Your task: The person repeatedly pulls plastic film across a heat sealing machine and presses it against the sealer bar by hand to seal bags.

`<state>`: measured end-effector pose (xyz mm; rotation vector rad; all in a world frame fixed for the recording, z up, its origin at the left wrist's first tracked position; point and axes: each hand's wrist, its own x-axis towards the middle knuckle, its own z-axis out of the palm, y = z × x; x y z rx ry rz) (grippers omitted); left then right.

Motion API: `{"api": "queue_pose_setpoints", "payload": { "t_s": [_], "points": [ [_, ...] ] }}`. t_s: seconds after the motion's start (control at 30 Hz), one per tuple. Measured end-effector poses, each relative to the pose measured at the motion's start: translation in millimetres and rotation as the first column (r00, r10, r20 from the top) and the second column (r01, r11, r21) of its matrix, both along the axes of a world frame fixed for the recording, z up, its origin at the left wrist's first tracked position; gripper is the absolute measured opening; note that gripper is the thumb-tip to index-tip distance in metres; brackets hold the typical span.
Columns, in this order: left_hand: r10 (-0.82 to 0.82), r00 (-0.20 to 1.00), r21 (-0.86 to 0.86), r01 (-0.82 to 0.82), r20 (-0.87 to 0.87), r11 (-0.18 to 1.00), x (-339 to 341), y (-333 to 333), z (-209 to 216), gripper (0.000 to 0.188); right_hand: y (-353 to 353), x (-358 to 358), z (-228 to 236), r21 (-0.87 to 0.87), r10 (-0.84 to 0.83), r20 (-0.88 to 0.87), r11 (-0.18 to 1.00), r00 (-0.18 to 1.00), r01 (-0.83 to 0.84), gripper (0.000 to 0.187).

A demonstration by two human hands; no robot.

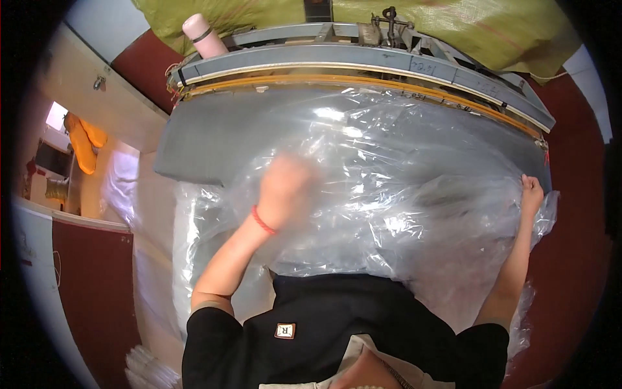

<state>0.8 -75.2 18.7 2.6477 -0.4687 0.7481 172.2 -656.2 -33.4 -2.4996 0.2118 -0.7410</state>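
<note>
A large sheet of clear plastic film [382,188] lies wrinkled over a grey padded work surface [207,129] and hangs down toward my body. My left hand [288,185], with a red cord bracelet [264,220] at its wrist, is above the middle-left part of the film. Motion smears its fingers, so their pose does not show. Far to the right, my right hand [531,189] pinches the film near its right edge.
Behind the surface runs a long metal sealing bar [363,57] with orange strips [324,79]. A pink bottle [202,35] stands at its left end. Yellow-green sheeting [492,29] hangs beyond. More folded film [149,369] lies at lower left, beside a wooden cabinet panel [103,91].
</note>
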Motion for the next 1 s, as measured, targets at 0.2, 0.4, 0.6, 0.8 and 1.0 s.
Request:
{"api": "queue_pose_setpoints", "payload": {
  "t_s": [0.2, 0.4, 0.6, 0.8, 1.0],
  "points": [
    [-0.312, 0.904, -0.807, -0.059, -0.293, 0.587, 94, 39, 28, 0.01, 2, 0, 3, 0.018, -0.006, 0.016, 1.0, 1.0, 0.006, 0.026],
    [-0.237, 0.959, 0.128, 0.219, 0.156, 0.967, 127, 20, -18, 0.029, -1, -1, -1, 0.152, 0.038, 0.013, 0.988, 0.999, -0.039, 0.024],
    [0.002, 0.999, 0.002, -0.002, -0.052, 1.0, 24, 42, -31, 0.018, 12, -6, 4, 0.14, 0.105, -0.015, 0.985, 0.994, -0.102, 0.021],
    [-0.027, 0.769, -0.434, -0.331, -0.638, 0.838, -12, 130, -9, 0.011, 87, 17, 11, 0.271, 0.258, -0.004, 0.93, 0.966, -0.247, 0.018],
    [0.073, 0.804, -0.599, -0.496, -0.59, 0.629, 3, 219, 46, 0.007, 123, 33, 8, 0.243, 0.367, 0.016, 0.901, 0.93, -0.36, 0.02]
  ]
}}
